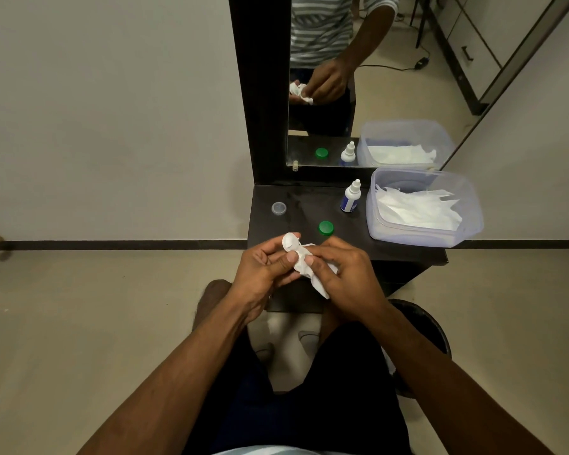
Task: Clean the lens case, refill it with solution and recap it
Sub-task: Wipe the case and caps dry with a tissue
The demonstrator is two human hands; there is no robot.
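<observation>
- The small white plastic lens case sits up between both hands, above the near edge of the dark glossy dressing shelf; one round white well shows at the top, just past the left fingertips.
- The left hand curls its fingers around the case from the left, with the thumb tip pressed against the crumpled white tissue at the centre.
- The right hand closes on the tissue from the right, thumb meeting the left thumb over it; a tail of tissue hangs down beneath the right palm.
- Much of the case is hidden under tissue and fingers, so its second well cannot be made out.
- A round green screw cap lies on the shelf just beyond the hands.
- A round clear-grey cap lies farther left on the shelf, well apart from the green one.
- A small white dropper bottle with a blue label stands upright near the back, just beside a translucent rectangular plastic tub holding white tissues.
- A dark-framed mirror behind the shelf reflects the hands, bottle, green cap and tub.
</observation>
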